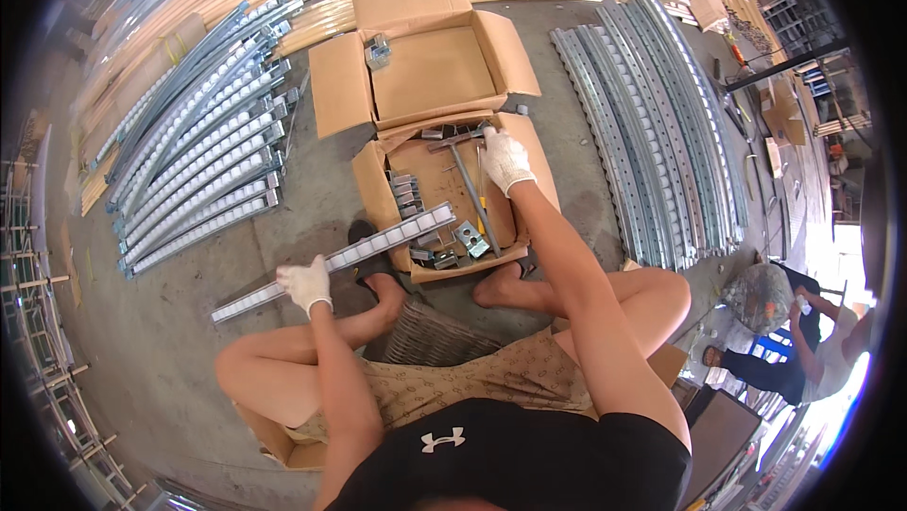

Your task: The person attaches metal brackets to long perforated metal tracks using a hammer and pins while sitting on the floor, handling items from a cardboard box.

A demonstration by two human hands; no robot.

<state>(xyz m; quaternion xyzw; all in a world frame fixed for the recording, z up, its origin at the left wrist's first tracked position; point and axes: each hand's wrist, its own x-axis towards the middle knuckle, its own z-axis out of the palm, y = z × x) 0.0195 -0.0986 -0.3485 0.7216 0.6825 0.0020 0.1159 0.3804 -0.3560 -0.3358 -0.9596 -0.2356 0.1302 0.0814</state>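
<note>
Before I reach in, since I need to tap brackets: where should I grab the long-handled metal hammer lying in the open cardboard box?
Grip the long-handled metal hammer along its bare shaft, near the low end, coming from above. The head lies at the far end, beside the white-gloved right hand, and the shaft rests flat on the open cardboard box floor, clear on both sides.

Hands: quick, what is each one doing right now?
Left hand: closed around the roller rail.
Right hand: reaching into the cardboard box, at the hammer; grip cannot be told.
</note>
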